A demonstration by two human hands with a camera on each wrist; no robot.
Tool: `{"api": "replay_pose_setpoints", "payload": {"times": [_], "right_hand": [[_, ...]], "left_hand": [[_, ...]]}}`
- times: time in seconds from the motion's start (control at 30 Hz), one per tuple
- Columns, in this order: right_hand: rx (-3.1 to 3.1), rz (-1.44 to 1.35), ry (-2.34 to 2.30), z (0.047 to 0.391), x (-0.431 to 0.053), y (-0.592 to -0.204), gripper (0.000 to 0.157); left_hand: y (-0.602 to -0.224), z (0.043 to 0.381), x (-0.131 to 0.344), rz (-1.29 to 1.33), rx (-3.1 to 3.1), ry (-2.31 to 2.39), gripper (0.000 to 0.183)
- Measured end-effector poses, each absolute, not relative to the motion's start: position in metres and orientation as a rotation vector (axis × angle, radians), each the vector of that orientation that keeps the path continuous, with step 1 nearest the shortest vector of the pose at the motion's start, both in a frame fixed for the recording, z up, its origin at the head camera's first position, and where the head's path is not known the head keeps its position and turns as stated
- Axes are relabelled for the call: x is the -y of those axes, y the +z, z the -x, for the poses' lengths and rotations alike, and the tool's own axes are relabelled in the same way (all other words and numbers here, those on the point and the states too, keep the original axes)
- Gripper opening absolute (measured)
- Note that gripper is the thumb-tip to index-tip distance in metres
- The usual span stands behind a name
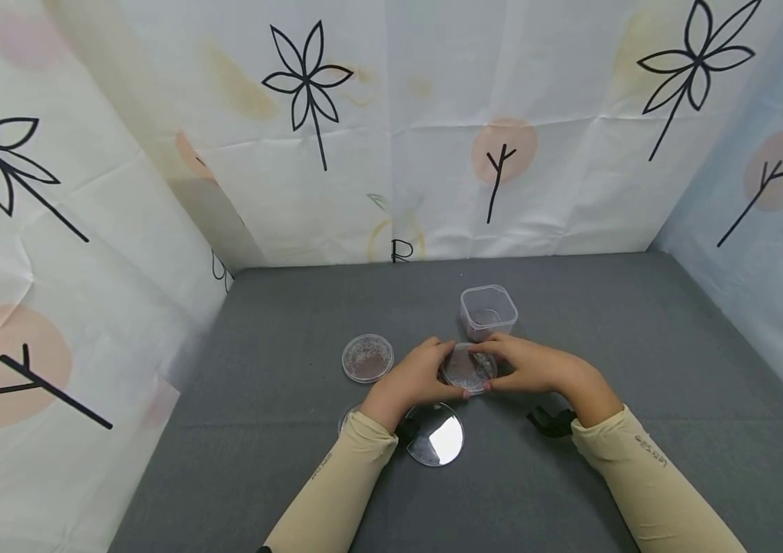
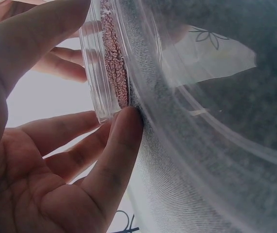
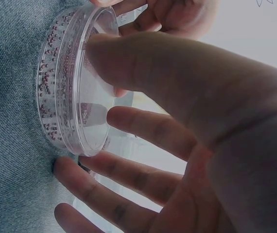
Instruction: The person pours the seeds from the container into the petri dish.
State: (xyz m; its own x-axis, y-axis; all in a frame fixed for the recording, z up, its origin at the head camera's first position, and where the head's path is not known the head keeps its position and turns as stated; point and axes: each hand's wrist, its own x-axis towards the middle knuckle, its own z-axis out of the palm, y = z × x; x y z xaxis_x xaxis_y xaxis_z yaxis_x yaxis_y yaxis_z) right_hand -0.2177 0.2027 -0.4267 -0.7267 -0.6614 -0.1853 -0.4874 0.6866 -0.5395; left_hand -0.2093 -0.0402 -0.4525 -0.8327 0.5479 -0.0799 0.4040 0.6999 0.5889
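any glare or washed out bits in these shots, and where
Head view: white glare on the clear round piece; left wrist view: blown-out white background, flower drawing mirrored in the clear plastic; right wrist view: upper-right background washed out, cloth looking bluish, beaded dish fairly clear.

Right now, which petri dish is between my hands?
The beaded petri dish nearest the square clear tub: your left hand and right hand hold it, while the others lie unheld.

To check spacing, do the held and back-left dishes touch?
Apart: the head view shows cloth and left hand between the held dish and back-left dish.
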Motion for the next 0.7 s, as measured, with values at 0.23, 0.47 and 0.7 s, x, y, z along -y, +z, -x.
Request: {"api": "replay_pose_setpoints", "payload": {"times": [0.23,0.47,0.7], "right_hand": [[-2.526,0.895,-0.661,0.2181,-0.2026,-0.4265,0.064],[-2.515,0.882,-0.674,0.2174,-0.2022,-0.4256,0.063],[-2.527,0.885,-0.700,0.2188,-0.2033,-0.4261,0.061]], "left_hand": [[-0.4515,0.2083,0.0401,-0.748,-2.657,0.844,0.087],[-0.4515,0.2071,0.0398,-0.735,-2.665,0.813,0.090],[-0.4510,0.2063,0.0405,-0.753,-2.676,0.808,0.100]]}}
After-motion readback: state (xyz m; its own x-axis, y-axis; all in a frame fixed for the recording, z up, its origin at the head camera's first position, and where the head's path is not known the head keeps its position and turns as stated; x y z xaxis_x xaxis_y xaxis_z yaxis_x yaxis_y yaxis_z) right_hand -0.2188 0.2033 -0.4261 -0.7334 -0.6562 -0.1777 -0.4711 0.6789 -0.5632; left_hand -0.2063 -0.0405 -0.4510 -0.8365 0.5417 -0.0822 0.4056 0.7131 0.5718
